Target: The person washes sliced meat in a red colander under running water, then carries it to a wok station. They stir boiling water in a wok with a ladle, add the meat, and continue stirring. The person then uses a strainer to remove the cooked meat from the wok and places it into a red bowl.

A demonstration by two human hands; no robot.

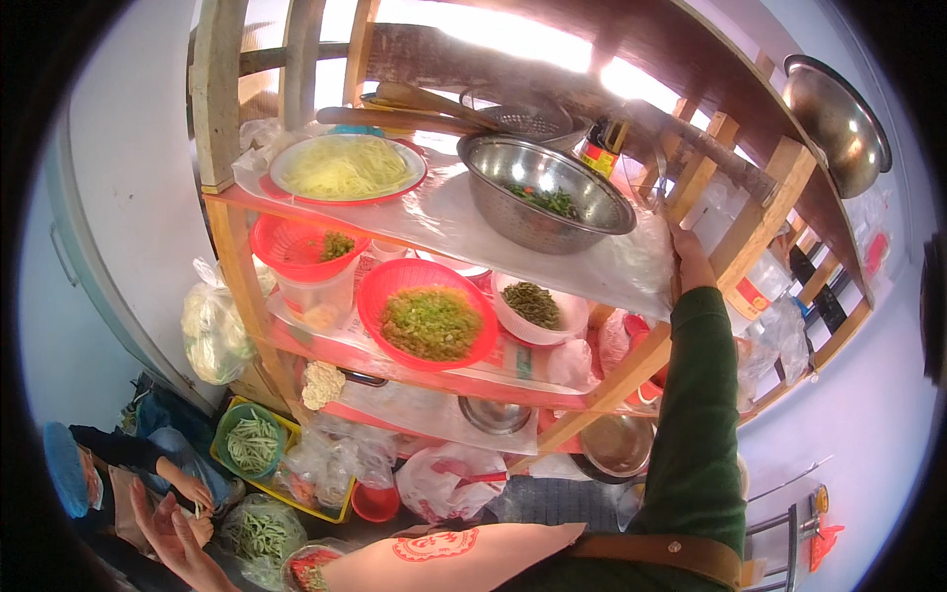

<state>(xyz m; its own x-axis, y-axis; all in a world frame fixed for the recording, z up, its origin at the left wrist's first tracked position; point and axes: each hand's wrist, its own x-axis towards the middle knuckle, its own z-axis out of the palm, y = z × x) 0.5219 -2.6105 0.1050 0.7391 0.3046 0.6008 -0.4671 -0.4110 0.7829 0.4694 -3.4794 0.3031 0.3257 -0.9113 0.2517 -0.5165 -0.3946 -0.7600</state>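
My right hand (689,255) rests against the right edge of the upper shelf (414,222), beside a wooden post; its fingers are partly hidden. A steel colander bowl (547,229) with chopped greens stands just left of it. Near the lower left, my left hand (172,536) is raised with its fingers apart, holding nothing. At the shelf's left, a red-rimmed plate (348,169) bears pale shreds. On the shelf below are a red basket (436,325) of chopped green vegetable, a white basket (540,311) of dark green pieces and a red colander (300,248) over a clear tub.
A seated co-worker (133,473) in a blue cap handles green strips at the lower left, close to my left hand. Near them are a green basket (251,442) and a plastic bag (263,536) of strips. A red cup (375,503) and a white plastic bag (451,481) stand low by the rack.
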